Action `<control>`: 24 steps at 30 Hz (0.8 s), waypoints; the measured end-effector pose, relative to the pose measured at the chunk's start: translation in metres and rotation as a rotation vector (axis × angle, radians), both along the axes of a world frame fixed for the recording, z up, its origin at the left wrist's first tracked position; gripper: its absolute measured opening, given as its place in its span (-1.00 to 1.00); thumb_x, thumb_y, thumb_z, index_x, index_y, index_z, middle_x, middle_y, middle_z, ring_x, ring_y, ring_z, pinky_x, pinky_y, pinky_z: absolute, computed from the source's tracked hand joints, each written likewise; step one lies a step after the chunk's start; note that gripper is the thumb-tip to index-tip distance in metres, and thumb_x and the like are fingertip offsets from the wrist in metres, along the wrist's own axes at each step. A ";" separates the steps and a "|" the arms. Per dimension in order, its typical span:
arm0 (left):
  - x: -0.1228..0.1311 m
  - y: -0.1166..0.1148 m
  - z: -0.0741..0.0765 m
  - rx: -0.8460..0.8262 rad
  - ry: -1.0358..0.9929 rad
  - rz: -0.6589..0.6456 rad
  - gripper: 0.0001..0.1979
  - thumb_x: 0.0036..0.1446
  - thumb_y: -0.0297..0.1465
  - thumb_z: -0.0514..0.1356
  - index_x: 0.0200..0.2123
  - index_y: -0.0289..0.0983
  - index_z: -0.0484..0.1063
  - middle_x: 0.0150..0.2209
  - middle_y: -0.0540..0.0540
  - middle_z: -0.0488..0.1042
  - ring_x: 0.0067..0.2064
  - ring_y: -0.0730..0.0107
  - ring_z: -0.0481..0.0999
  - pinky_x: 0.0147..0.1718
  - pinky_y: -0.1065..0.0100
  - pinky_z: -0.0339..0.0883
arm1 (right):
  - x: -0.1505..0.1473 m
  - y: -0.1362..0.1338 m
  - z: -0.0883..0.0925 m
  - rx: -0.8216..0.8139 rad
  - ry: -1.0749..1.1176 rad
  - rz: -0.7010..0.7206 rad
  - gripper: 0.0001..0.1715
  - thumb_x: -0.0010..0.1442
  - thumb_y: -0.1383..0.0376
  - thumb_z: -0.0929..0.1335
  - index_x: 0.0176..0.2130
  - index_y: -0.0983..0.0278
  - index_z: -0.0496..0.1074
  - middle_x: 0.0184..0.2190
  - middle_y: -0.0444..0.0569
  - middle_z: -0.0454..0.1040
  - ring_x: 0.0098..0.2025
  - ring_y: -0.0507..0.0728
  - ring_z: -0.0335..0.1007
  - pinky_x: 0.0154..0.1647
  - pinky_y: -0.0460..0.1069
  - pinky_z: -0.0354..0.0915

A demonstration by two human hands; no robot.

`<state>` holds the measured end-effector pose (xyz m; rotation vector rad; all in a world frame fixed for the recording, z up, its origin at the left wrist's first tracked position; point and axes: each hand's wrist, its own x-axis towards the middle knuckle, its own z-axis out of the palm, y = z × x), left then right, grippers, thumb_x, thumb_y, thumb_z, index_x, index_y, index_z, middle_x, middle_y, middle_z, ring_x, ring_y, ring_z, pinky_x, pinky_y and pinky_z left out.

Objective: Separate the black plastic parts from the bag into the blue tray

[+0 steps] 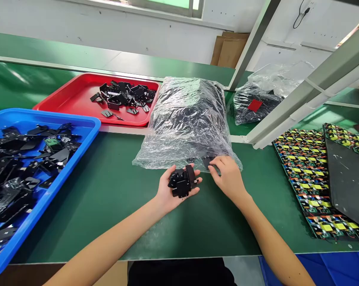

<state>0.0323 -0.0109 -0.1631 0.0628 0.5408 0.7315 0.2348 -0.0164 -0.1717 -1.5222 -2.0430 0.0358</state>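
My left hand (167, 192) is turned palm up over the table and holds a small cluster of black plastic parts (182, 182), its fingers curled around the far side. At the near edge of the clear plastic bag (194, 107), my right hand (228, 176) pinches a dark flat plastic piece (207, 161) between thumb and fingers. That piece lies partly under or against the film; I cannot tell which. Dark parts fill the bag, blurred by the glossy, wrinkled plastic.
To the left stand a blue tray (91, 119) of black parts and a red tray (69, 97) with more. Circuit board panels (304, 171) lie at the right under a black sheet (346, 178). A metal post (301, 95) rises beside a second bag (241, 105).
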 end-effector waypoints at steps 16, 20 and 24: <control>-0.003 0.006 0.002 0.002 0.050 0.122 -0.43 0.20 -0.09 -0.09 0.07 -0.40 0.29 -0.09 -0.33 0.48 -0.12 -0.02 0.50 -0.19 -0.03 0.39 | -0.021 0.007 -0.022 0.030 -0.336 -0.169 -0.53 0.19 0.02 0.26 -0.17 0.35 0.42 -0.14 0.16 0.40 -0.12 0.26 0.20 -0.14 0.10 0.04; -0.006 0.009 0.000 0.017 0.038 0.113 -0.42 0.21 -0.10 -0.09 0.13 -0.38 0.23 0.01 -0.33 0.43 -0.05 -0.03 0.47 -0.16 0.00 0.39 | -0.027 0.011 -0.023 0.016 -0.324 -0.166 -0.47 0.18 -0.05 0.23 -0.19 0.35 0.42 -0.15 0.15 0.40 -0.15 0.26 0.20 -0.15 0.10 0.02; -0.009 0.012 -0.001 0.048 -0.011 0.098 -0.42 0.19 -0.11 -0.07 0.16 -0.36 0.21 0.08 -0.32 0.37 0.04 -0.07 0.40 -0.12 0.02 0.38 | -0.026 0.014 -0.022 0.010 -0.335 -0.197 -0.48 0.19 -0.05 0.23 -0.25 0.34 0.41 -0.20 0.15 0.41 -0.18 0.25 0.20 -0.17 0.10 0.01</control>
